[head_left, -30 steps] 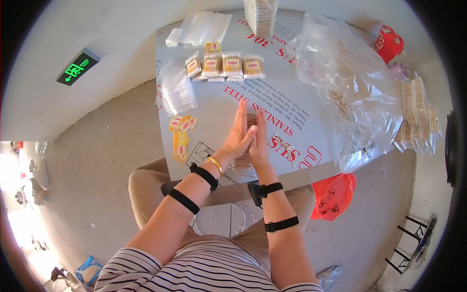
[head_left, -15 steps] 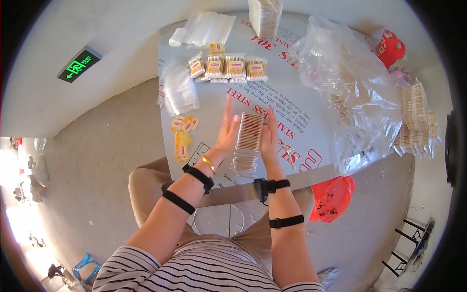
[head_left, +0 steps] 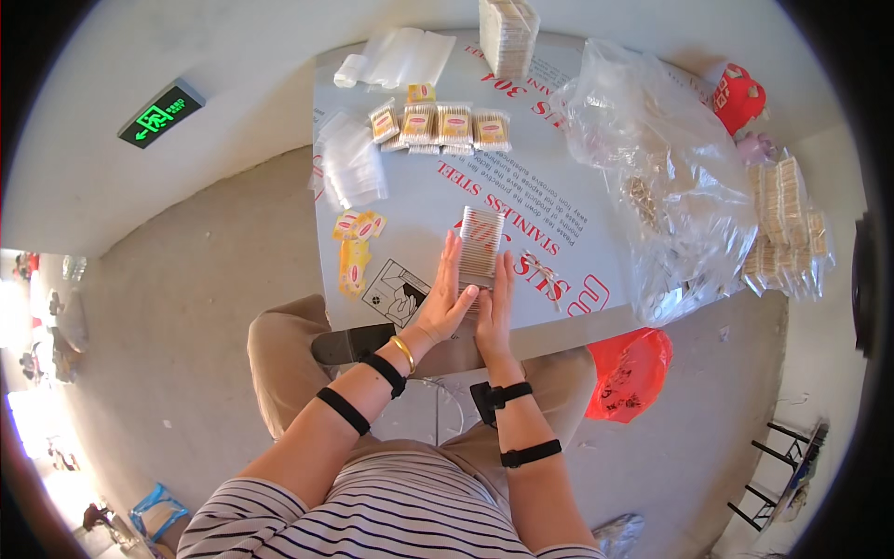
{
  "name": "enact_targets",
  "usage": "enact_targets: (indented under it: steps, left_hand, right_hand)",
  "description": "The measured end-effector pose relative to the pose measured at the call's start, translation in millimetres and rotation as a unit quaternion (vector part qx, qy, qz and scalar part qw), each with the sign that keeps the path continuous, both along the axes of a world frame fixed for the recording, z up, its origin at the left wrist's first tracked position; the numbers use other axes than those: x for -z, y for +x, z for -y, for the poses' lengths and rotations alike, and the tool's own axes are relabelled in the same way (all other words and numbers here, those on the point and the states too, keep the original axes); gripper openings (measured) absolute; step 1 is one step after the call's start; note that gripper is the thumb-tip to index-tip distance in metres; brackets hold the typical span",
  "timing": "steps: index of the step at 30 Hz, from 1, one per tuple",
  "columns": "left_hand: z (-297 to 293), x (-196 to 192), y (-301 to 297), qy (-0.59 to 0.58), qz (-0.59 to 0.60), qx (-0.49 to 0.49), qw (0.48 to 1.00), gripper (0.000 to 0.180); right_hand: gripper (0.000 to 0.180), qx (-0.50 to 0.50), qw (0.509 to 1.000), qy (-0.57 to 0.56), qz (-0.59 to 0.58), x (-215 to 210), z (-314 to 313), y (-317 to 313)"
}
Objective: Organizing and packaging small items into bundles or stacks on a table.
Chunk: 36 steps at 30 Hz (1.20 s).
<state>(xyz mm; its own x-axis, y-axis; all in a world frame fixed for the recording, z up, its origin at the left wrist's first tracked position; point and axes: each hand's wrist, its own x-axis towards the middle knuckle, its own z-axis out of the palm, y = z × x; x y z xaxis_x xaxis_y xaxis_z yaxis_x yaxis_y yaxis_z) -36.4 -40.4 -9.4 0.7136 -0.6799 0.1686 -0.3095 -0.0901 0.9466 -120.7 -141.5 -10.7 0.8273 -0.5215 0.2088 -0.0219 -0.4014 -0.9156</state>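
A neat row of cotton swabs lies on the film-covered table in front of me. My left hand lies along its left side, fingers stretched out and thumb reaching across the near end. On the other side, my right hand is set the same way, fingers straight and pointing away from me. Both palms face the swabs; the near end is partly hidden by my thumbs. Just right of the row are a few loose cotton swabs. To the left are yellow paper labels.
Bagged swab packs with yellow labels sit farther back. Clear plastic sleeves and a roll of film lie at left. A large clear bag covers the right side, beside stacked packs. A tall wrapped stack stands behind.
Both hands have come nearer to me and closer together, now around the near part of the swab row. The smaller near group of swabs is now mostly covered by my hands.
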Motion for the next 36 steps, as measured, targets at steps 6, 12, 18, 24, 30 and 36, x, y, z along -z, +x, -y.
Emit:
enact_targets:
  steps: [6,12,18,24,30,36]
  left_hand:
    - [3,-4,2,-0.045,-0.057,0.018,0.997,0.087]
    - [-52,-8,2,0.058,0.019,0.008,0.998,0.093]
    - [-62,-3,-24,0.193,0.170,0.015,0.966,0.106]
    - [-51,-10,-28,0.291,0.308,0.049,0.904,0.082]
    - [-55,-5,-36,0.333,0.307,0.070,0.889,0.073]
    - [-50,-2,-29,0.338,0.318,0.068,0.883,0.071]
  right_hand:
    - [0.055,-0.022,0.999,0.023,0.026,5,-1,8]
    - [0.053,0.017,0.998,0.053,-0.026,-5,20,-33]
    - [0.044,0.075,0.993,-0.025,-0.088,0,3,-60]
    - [0.035,0.052,0.991,-0.098,-0.078,-14,-6,-63]
    - [0.035,0.046,0.993,-0.068,-0.086,-15,-9,-68]
    - [0.034,0.059,0.993,-0.072,-0.074,-10,-9,-69]
